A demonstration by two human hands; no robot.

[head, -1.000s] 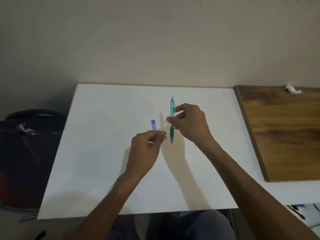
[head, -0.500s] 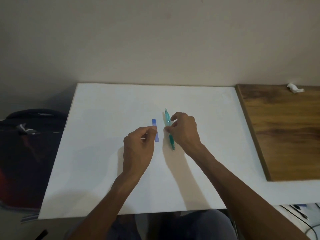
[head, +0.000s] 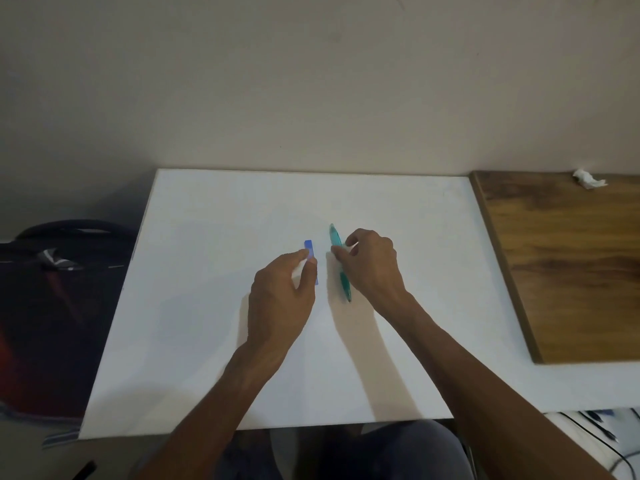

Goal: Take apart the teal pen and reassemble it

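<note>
The teal pen (head: 335,237) lies nearly lengthwise on the white board (head: 207,306), its far tip pointing away from me. My right hand (head: 372,268) rests over its middle, with thumb and fingertips closed on the barrel. Just left of it lies a small blue plastic piece (head: 308,244). My left hand (head: 280,299) has thumb and forefinger pinched at that piece's middle, covering part of it. A pale spot shows between those fingers; I cannot tell what it is.
A wooden board (head: 571,271) adjoins the white board on the right, with a crumpled white tissue (head: 588,179) at its far edge. A dark bag (head: 52,306) sits on the left. Pens and cables (head: 595,427) lie at the lower right. A wall stands behind.
My right hand lowered the teal pen from upright in the air down onto the board. My left hand moved forward to the blue piece.
</note>
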